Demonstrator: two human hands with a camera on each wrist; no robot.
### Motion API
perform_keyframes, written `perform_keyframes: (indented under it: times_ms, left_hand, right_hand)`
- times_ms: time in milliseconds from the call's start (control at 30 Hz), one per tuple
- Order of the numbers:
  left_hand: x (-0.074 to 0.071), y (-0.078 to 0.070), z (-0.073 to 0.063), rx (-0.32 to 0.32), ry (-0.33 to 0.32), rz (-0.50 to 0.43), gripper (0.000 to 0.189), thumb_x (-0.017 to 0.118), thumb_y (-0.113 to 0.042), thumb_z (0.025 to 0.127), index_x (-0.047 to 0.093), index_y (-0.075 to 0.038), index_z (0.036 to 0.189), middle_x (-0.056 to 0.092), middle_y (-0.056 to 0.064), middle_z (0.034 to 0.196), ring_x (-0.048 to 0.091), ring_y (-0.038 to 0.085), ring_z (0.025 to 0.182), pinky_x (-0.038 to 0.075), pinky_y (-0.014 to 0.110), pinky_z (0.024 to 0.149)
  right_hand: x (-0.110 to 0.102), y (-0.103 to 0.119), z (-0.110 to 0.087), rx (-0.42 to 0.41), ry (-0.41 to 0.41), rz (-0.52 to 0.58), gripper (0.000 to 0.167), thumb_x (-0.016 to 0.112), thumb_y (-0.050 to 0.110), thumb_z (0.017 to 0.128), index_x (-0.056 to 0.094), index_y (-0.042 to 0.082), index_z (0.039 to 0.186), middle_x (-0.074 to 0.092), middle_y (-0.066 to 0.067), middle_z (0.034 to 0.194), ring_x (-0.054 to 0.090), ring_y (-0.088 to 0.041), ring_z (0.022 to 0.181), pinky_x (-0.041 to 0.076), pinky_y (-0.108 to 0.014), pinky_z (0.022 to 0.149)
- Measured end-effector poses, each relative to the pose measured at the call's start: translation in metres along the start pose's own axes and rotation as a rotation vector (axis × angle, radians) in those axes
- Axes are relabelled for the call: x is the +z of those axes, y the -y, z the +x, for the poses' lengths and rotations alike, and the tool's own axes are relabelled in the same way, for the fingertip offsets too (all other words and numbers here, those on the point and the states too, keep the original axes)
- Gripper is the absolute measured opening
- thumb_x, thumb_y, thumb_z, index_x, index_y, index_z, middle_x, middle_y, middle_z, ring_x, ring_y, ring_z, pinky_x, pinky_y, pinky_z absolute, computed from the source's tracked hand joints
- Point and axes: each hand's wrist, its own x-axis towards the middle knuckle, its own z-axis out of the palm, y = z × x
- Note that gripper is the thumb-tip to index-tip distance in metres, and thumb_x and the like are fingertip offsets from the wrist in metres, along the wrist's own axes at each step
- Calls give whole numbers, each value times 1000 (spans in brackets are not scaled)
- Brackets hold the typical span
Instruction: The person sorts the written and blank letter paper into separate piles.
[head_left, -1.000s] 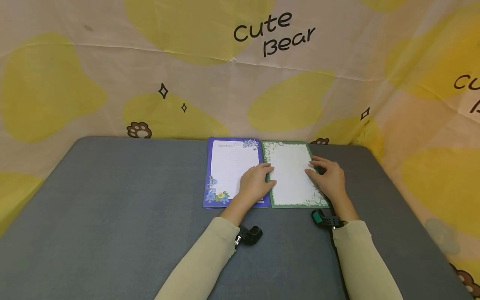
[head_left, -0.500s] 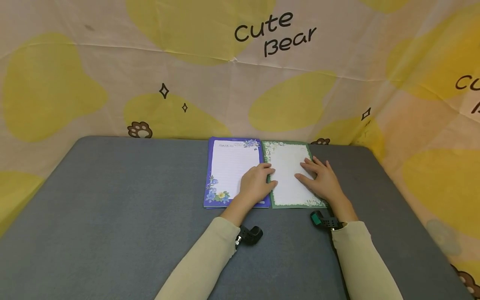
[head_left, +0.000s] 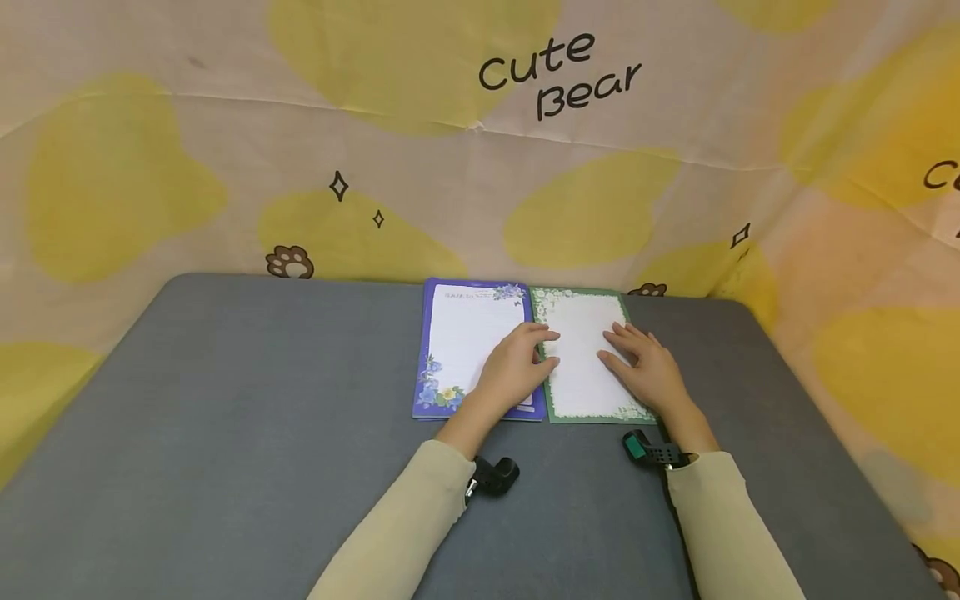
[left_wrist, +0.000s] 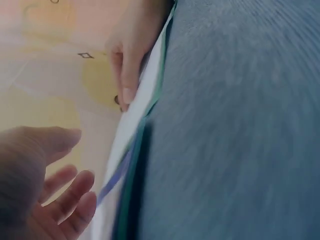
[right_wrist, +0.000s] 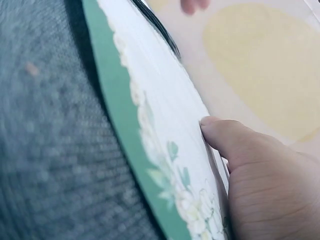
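Two pieces of floral stationery paper lie side by side near the far edge of the table. The left stack has a purple border with blue flowers [head_left: 457, 333]; the right sheet has a green border [head_left: 577, 387] and a white middle. My left hand [head_left: 513, 362] is over the purple stack's right side, its fingertips at the seam. In the left wrist view its relaxed fingers [left_wrist: 80, 195] hold nothing. My right hand [head_left: 651, 371] rests on the green-bordered sheet's right side, fingers extended. In the right wrist view its thumb [right_wrist: 232, 137] touches the white paper [right_wrist: 170, 75].
The grey table [head_left: 262, 433] spreads out on all sides of the papers. A patterned cloth [head_left: 420, 183] with yellow patches and lettering hangs right behind its far edge. A black wrist device [head_left: 495, 477] sits below the left hand, another [head_left: 652, 450] below the right.
My right hand has moved left from the green-bordered sheet's right edge onto its white middle, and its fingers have flattened. The left hand has kept nearly the same place. The head view has shifted slightly.
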Motion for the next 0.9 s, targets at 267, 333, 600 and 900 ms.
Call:
perform_keyframes:
  times_ms: [267, 333, 600, 900]
  left_hand:
    - [-43, 10, -12, 44, -14, 2, 37, 67, -25, 98, 67, -15, 133, 62, 3, 141, 67, 22, 110, 56, 42, 90]
    - [-54, 19, -15, 46, -37, 9, 37, 68, -25, 97, 68, -16, 133, 63, 2, 140, 67, 23, 112, 55, 43, 93]
    - [-81, 81, -26, 22, -200, -104, 41, 75, -23, 91, 69, -10, 129, 64, 9, 138, 56, 30, 134, 43, 50, 114]
    - [-87, 108, -30, -3, -175, -26, 54, 76, -32, 88, 64, -11, 136, 52, 10, 153, 39, 35, 148, 32, 57, 121]
  right_hand:
    - [1, -1, 0, -19, -18, 17, 54, 64, 37, 99, 58, 5, 142, 49, -15, 154, 37, -38, 149, 19, -61, 124]
    - [1, -2, 0, -18, -17, 18, 53, 64, 37, 99, 58, 5, 142, 50, -15, 154, 37, -38, 149, 19, -60, 124]
    - [-2, -4, 0, -10, 5, 18, 53, 63, 37, 100, 58, 5, 142, 49, -15, 155, 36, -37, 150, 18, -61, 125]
    - [1, -1, 1, 3, -5, 23, 50, 64, 32, 99, 59, 4, 141, 50, -16, 153, 37, -38, 149, 18, -62, 124]
